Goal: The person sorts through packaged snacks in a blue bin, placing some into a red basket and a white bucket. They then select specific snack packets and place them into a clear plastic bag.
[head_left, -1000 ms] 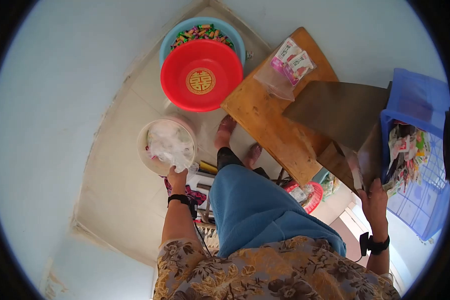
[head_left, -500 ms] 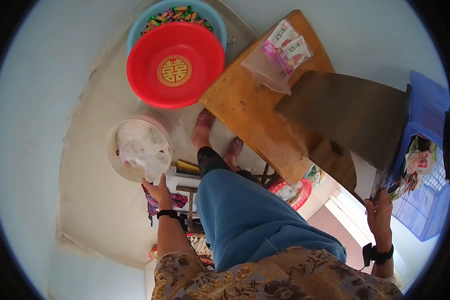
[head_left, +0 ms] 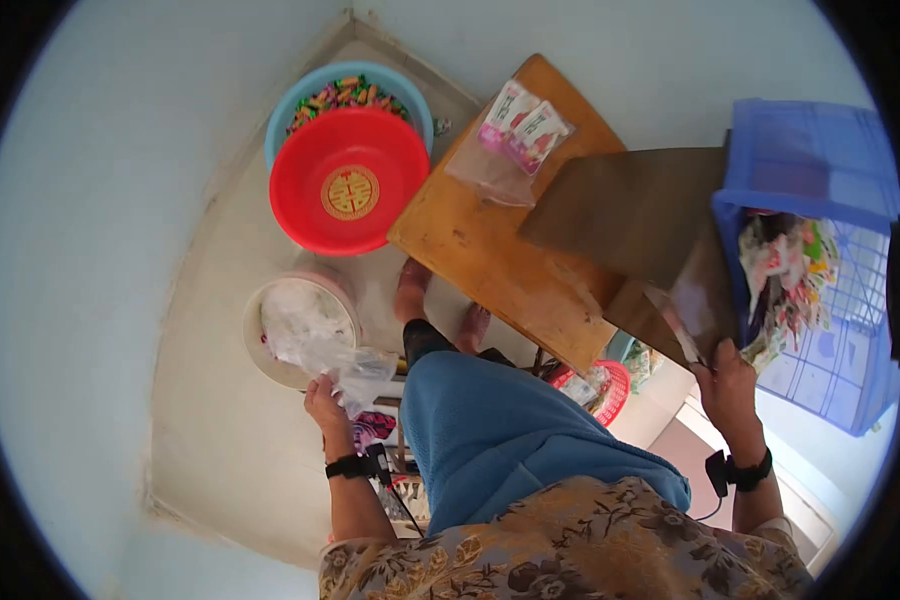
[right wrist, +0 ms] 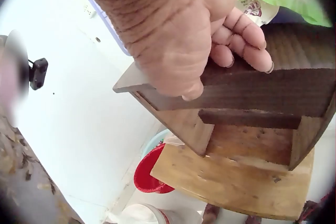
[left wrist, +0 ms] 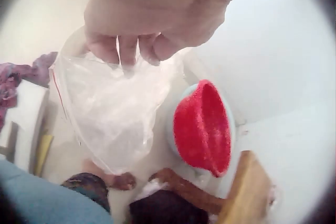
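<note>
My left hand (head_left: 330,412) pinches a clear plastic bag (head_left: 360,372) beside a pale round bucket (head_left: 254,350) that holds more crumpled clear plastic (head_left: 300,312). In the left wrist view, the fingertips grip the top of this bag (left wrist: 107,113), which hangs down and has a red line along one edge. My right hand (head_left: 732,398) rests on the near edge of a dark wooden stool-like piece (head_left: 625,205). From the right wrist, the loosely bent fingers (right wrist: 251,50) lie over the dark wood (right wrist: 262,95), with the thumb at its edge.
The dark piece stands on a wooden table (head_left: 465,245) with printed packets (head_left: 535,135) near its back. A red basin (head_left: 300,190) overlaps a blue basin (head_left: 280,120) of wrapped sweets. At right, a blue crate (head_left: 810,200) holds wrappers; a red basket (head_left: 618,395) sits below the table.
My left hand has drawn back from the bucket rim, and the clear bag now stretches out from it over the rim. The right hand has stayed at the dark piece while the head view shifted.
</note>
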`<state>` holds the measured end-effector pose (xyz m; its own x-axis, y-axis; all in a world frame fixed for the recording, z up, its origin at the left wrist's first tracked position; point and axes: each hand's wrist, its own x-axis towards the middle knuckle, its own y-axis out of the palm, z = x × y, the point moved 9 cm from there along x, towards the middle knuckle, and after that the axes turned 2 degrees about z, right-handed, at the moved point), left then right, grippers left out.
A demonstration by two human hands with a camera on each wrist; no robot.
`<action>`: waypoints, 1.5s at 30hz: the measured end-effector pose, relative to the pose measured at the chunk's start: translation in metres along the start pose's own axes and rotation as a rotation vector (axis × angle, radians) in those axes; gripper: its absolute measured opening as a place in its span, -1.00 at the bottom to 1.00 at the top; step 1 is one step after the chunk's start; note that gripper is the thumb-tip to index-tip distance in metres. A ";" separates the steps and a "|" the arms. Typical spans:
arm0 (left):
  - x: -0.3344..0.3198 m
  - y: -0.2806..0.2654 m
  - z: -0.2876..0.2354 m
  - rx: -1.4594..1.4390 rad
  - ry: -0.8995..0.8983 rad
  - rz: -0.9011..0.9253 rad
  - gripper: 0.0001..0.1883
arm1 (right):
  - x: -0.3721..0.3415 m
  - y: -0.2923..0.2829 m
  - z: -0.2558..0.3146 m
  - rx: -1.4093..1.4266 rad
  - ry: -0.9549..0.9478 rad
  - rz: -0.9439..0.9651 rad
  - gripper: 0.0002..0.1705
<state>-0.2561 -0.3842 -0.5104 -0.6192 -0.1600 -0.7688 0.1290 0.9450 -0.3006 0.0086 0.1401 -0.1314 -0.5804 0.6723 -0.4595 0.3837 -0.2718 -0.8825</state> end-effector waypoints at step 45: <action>-0.493 0.243 -0.288 0.211 0.203 1.485 -0.13 | -0.118 -0.070 -0.056 1.609 -0.584 -0.078 -0.83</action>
<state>-0.1430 0.0060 -0.0419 0.0779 0.9314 -0.3555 0.8090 0.1494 0.5685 0.0908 0.1183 -0.0101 -0.8668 0.4945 -0.0643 -0.4980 -0.8651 0.0603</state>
